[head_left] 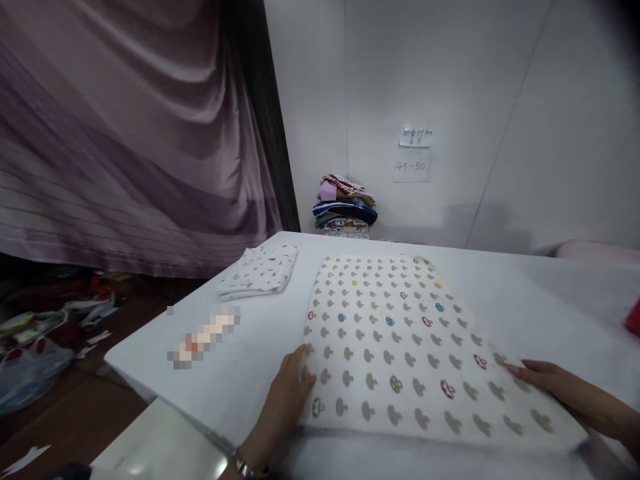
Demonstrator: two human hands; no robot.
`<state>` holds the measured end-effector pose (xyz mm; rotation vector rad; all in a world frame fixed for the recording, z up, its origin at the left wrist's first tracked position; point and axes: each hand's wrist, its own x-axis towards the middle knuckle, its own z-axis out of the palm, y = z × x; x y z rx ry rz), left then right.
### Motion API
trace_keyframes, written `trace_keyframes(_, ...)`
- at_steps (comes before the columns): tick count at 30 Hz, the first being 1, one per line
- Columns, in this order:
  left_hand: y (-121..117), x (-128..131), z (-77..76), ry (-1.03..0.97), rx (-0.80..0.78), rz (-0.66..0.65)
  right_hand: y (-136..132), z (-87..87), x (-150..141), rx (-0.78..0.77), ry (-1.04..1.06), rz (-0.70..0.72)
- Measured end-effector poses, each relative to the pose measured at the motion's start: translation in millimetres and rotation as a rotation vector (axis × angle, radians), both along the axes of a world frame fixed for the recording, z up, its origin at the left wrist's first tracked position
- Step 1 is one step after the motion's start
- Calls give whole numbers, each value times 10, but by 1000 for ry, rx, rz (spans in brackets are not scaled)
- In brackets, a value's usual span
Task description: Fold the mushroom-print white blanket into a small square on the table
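A white cloth printed with small grey and coloured mushrooms (395, 333) lies folded flat on the white table (240, 360) in front of me. My left hand (285, 400) rests at its near left edge, fingers together and curled against the side of the cloth. My right hand (555, 383) lies flat on the near right corner, fingers stretched out along the edge. A watch or bracelet shows at my left wrist.
A smaller folded white patterned cloth (260, 270) lies at the table's far left. A stack of folded coloured fabrics (345, 207) stands against the white wall, under two paper notes (414, 152). A purple curtain hangs at left, with clutter on the floor below it. Something red shows at the right edge.
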<state>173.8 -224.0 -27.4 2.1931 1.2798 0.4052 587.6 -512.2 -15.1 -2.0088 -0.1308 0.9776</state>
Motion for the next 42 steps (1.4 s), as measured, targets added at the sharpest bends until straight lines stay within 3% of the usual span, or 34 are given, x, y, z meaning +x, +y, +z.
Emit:
trace_keyframes(3, 135, -51, 35, -10, 56, -8, -68, 21, -173, 117, 221, -1)
trace_keyframes(7, 349, -238, 106, 68, 105, 15, -147, -7, -498, 317, 355, 142)
trace_keyframes(10, 330, -298, 140, 180, 226, 91, -204, 5, -758, 439, 451, 190)
trace_keyframes(13, -61, -87, 181, 167, 482, 51, -224, 54, -906, 497, 477, 181)
trace_keyframes(18, -1251, 721, 282, -133, 541, -675, -101, 201, -983, 589, 450, 189)
trace_keyframes(19, -1447, 883, 303, -162, 549, -760, -63, 235, -998, 608, 437, 200)
trace_keyframes(23, -1869, 1366, 361, -210, 604, -745, 72, 360, -1061, 662, 385, 223)
trace_keyframes(27, -1948, 1585, 391, -252, 615, -678, 147, 439, -1106, 707, 345, 212)
trace_keyframes(31, -1916, 1646, 450, -258, 573, -663, 184, 462, -1139, 699, 332, 183)
trace_keyframes(38, -1747, 1572, 585, -284, 474, -788, 232, 436, -1122, 640, 385, 176)
trace_keyframes(42, -1751, 1408, 695, -366, 388, -838, 419, 426, -921, 568, 487, 126)
